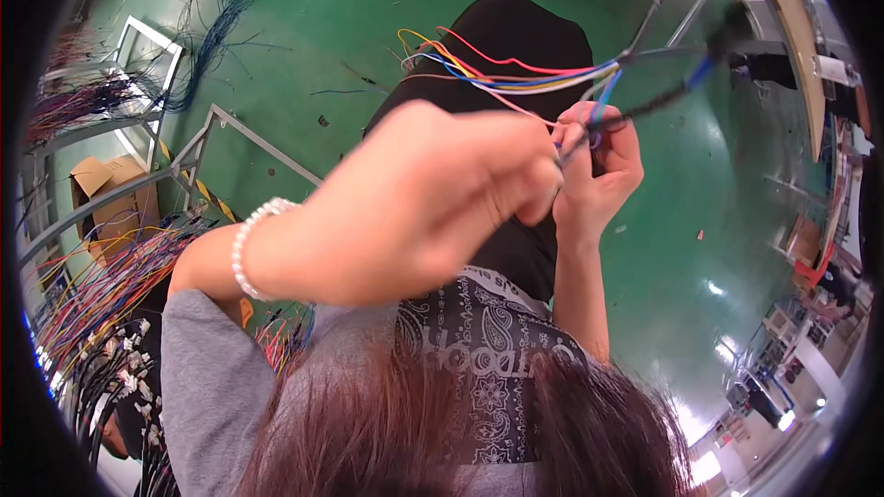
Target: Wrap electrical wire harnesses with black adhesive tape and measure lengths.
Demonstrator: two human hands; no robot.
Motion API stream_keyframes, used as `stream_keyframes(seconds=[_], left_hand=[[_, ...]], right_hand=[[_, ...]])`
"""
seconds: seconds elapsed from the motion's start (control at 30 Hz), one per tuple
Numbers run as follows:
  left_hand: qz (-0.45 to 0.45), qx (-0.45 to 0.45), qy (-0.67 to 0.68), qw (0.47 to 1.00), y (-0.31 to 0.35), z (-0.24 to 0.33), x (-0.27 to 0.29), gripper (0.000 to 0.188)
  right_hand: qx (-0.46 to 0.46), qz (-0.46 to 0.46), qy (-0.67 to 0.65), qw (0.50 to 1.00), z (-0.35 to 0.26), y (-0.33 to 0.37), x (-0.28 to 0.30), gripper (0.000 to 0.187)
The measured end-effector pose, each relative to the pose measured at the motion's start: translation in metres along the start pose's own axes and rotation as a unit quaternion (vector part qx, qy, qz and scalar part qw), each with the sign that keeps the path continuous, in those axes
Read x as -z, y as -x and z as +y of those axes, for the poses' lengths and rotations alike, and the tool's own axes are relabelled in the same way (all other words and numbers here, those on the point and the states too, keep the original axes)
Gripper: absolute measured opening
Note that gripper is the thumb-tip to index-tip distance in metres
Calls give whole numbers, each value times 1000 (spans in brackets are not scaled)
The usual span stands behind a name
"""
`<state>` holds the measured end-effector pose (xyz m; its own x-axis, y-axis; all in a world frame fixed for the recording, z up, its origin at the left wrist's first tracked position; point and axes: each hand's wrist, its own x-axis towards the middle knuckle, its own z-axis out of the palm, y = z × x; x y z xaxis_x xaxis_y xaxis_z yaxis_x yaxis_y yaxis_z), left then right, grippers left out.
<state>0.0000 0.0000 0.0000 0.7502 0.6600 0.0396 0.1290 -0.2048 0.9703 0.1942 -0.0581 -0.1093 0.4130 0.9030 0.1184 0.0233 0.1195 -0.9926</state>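
Observation:
My left hand [451, 189] is raised close to the camera, fingers closed, meeting my right hand [597, 170] at a bundle of thin coloured wires [516, 74]. The red, yellow, blue and orange wires fan out above both hands and join a black cable [672, 97] running up to the right. My right hand pinches the wires where they gather, next to a blue strand. A white bead bracelet [247, 244] sits on my left wrist. What my left fingertips grip is hidden behind the hand.
A green floor [368, 28] lies below. A metal rack [184, 166] at left carries many hanging coloured wires [101, 285]. A cardboard box [110, 198] sits behind it. Benches and equipment [810, 55] line the right edge.

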Motion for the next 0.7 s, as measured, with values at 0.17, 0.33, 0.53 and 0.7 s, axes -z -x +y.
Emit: stream_keyframes(seconds=[0.17,0.33,0.53,0.7], left_hand=[[51,77,74,993,-13,3,16,37],[124,78,254,956,-23,-13,55,36],[230,117,215,942,-88,-72,160,27],[240,168,-116,949,-215,-131,162,35]], right_hand=[[-160,-91,-155,971,-18,2,18,9],[-271,-310,-93,906,11,41,-9,18],[-113,-255,-75,957,-4,-88,34,26],[-240,-86,-178,950,-18,-306,49,24]])
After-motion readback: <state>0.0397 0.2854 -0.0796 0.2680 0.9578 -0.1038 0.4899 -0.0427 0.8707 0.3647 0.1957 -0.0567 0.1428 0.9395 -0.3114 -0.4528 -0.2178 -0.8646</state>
